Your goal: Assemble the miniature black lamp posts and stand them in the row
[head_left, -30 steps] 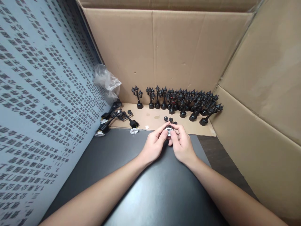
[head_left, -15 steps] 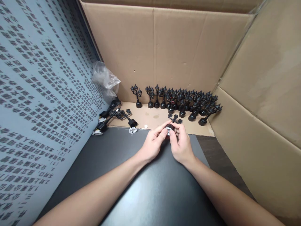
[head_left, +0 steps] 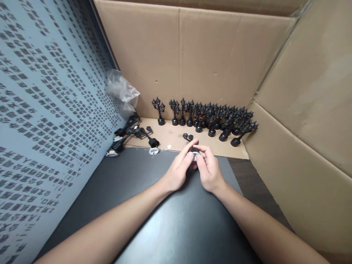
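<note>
My left hand [head_left: 180, 168] and my right hand [head_left: 209, 169] meet over the far edge of a black mat [head_left: 154, 220]. Together they pinch a small black toy street lamp [head_left: 188, 138]; its lantern head pokes out beyond my fingers, and a white round piece at its base [head_left: 195, 155] shows between my fingertips. The rest of the lamp is hidden by my fingers.
Several finished black toy lamps [head_left: 209, 117] stand in a row against the cardboard back wall [head_left: 192, 55]. Loose lamp parts [head_left: 132, 134], a white disc [head_left: 153, 150] and a clear plastic bag [head_left: 121, 90] lie at the left. A printed grey panel [head_left: 41, 110] closes the left, cardboard [head_left: 308, 110] the right.
The lamp in my fingers has turned, so its lantern head now points left of my hands. Both hands stayed together at the mat's far edge.
</note>
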{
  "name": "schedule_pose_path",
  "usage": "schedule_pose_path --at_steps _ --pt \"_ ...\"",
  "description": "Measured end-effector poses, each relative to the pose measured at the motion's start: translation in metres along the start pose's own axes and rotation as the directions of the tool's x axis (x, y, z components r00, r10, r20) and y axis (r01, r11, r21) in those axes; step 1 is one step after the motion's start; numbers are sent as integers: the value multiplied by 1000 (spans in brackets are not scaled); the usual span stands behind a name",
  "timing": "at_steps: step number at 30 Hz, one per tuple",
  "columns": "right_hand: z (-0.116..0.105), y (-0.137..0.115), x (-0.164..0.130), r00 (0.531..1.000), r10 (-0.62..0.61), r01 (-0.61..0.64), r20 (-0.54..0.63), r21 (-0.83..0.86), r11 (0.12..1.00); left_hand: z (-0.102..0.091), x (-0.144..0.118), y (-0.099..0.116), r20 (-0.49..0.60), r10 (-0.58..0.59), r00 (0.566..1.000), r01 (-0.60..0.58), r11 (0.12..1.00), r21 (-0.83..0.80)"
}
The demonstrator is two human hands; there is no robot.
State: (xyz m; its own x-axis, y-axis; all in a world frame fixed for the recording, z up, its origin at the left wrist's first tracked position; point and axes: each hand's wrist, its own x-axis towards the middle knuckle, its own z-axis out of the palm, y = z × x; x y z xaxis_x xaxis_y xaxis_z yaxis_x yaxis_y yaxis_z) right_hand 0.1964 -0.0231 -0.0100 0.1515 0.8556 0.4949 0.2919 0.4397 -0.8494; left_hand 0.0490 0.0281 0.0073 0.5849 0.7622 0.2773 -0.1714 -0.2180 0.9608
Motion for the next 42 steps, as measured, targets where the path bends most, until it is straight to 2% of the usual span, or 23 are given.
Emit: schedule_pose_path --at_steps 5,9,11,17,25,30,33,37,39,42 --pt "3 0 -1 994 79 -88 72 122 989 -1 -1 -4 87 7 996 0 997 -75" --pt "6 -1 5 971 195 -234 136 402 885 -1 0 -10 43 -23 999 25 998 -52" --pt "6 -1 7 961 212 -272 179 459 845 -1 0 -12 14 -38 999 39 998 -53" --pt "7 -4 3 974 162 -215 156 435 874 -2 0 -11 -27 -29 999 30 999 34" --pt "9 -8 -5 989 125 -145 84 320 936 -3 -2 -8 -11 37 999 -35 993 117" --pt "10 -10 -8 995 76 -92 68 282 955 -3 -4 -3 -7 124 992 -120 969 216" --pt "9 -10 -9 998 60 -65 27 270 961 -1 -5 1 -2 123 992 -119 958 261" --pt "7 -6 -6 994 97 -79 -54 272 959 3 -4 3 -20 100 995 -95 980 173" --pt "6 -3 -4 992 116 -97 -51 283 954 3 -3 3 -21 77 997 -74 992 105" --pt "6 1 -2 991 129 -114 -30 304 946 2 -1 2 -26 39 999 -36 990 137"
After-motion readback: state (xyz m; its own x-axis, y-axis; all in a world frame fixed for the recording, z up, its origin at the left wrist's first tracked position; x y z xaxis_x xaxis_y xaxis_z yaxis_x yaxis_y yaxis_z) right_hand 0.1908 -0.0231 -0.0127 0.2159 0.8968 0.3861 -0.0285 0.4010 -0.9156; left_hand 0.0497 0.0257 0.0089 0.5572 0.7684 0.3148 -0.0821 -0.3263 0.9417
